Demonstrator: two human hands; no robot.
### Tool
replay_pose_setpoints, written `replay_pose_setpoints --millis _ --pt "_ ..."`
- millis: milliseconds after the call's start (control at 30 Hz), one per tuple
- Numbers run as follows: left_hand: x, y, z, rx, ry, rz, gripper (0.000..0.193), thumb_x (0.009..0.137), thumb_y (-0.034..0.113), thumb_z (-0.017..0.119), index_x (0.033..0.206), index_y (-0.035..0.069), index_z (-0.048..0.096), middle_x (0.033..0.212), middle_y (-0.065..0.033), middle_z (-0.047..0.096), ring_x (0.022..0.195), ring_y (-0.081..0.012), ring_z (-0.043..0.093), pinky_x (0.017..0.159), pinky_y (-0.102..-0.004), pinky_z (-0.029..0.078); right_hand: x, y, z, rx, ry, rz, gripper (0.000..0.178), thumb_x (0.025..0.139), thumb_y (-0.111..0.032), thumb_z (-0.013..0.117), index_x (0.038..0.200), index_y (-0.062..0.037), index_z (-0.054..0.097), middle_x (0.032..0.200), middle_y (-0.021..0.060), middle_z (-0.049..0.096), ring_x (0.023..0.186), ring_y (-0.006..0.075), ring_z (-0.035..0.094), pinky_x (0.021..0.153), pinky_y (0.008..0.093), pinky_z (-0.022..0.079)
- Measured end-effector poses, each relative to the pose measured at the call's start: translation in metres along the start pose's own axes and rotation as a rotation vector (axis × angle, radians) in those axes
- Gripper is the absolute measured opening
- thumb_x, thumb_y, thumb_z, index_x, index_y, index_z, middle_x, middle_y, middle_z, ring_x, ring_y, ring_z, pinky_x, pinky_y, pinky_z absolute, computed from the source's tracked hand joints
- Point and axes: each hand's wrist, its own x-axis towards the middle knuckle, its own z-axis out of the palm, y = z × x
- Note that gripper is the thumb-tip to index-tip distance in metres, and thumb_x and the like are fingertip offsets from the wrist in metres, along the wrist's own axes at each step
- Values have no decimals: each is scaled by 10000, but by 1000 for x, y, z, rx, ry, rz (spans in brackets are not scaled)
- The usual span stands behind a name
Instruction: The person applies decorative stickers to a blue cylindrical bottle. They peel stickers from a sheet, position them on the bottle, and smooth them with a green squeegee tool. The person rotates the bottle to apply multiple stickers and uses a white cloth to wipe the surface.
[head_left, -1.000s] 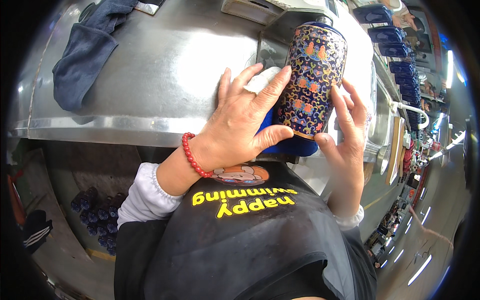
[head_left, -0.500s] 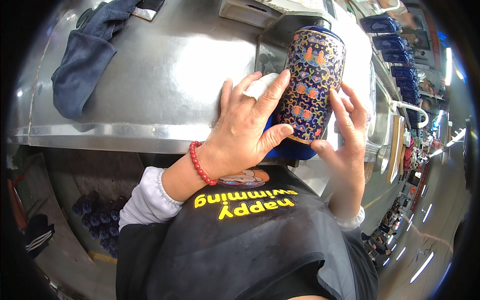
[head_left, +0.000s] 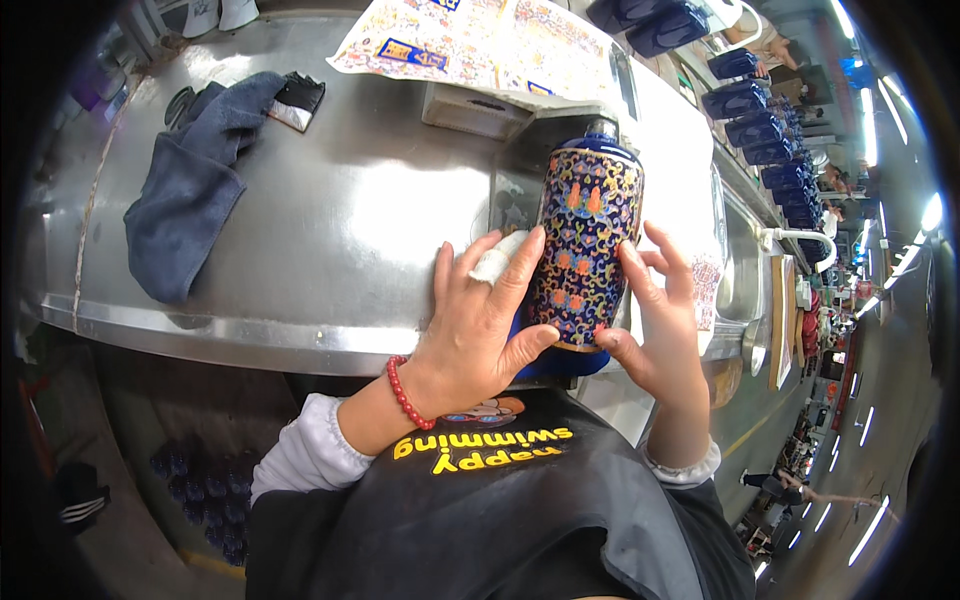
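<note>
Resting with fingers spread, the left hand (head_left: pixel 470 340) is touching the patterned blue bottle (head_left: pixel 583 245) right of the frame's centre; the right hand (head_left: pixel 662 335), loosely curved, is touching the bottle's right edge.

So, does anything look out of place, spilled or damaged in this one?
Nothing plainly spilled or damaged stands out. The glossy dark-blue, floral-patterned bottle between the left hand and right hand shows no visible break. The crumpled blue-grey fabric cloth on the shiny steel counter is merely untidy.
</note>
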Motion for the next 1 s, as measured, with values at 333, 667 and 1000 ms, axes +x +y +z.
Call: replay_pose_setpoints --millis 333,667,1000 --pt "16 4 -9 53 69 60 882 970 634 501 1591 50 279 1487 -244 454 1382 -467 380 1169 -657 115 20 10 -13 -10 -1 -5 733 821 -364 805 1446 -70 562 1534 238 354 1183 335 519 1036 463 456" --pt "19 5 -7 65 58 90 884 956 630 529 1586 52 303 1459 -271 468 1341 -482 421 1162 -670 148 28 13 -10 52 -32 15 748 814 -405 803 1440 -71 567 1522 249 375 1214 357 517 1039 467 457" --pt "20 3 -8 72 56 105 907 948 658 517 1568 25 325 1436 -268 495 1331 -470 440 1156 -675 159 30 15 -11 75 -36 5 754 812 -389 808 1449 -73 556 1512 244 386 1195 362 523 1032 463 460"
